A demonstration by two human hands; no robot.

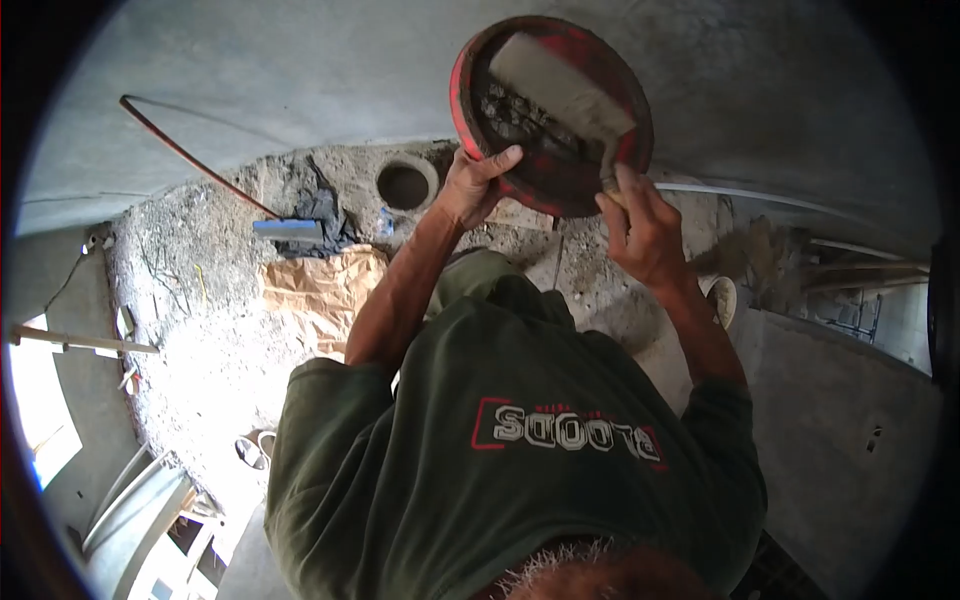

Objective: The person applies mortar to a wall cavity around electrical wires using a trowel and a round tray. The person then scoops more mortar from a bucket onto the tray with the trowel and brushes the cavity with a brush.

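Observation:
My left hand [476, 186] is closed on the near-left rim of a round red basin [462, 105], its thumb over the edge. The basin is raised and tipped, so its inside faces me, close to the grey wall. Dark wet mortar [515, 112] lies in lumps inside it. My right hand [645, 225] is wrapped around the handle of a trowel [565, 88]. The long trowel blade, coated in grey mortar, lies across the basin's inside.
Grey plastered wall [340, 60] rises ahead. On the rubble floor are a round bucket [408, 183], crumpled brown paper [325, 290], dark cloth [325, 205] and a blue-edged long-handled tool [288, 230] leaning on the wall. Another bucket [720, 300] stands by my right arm.

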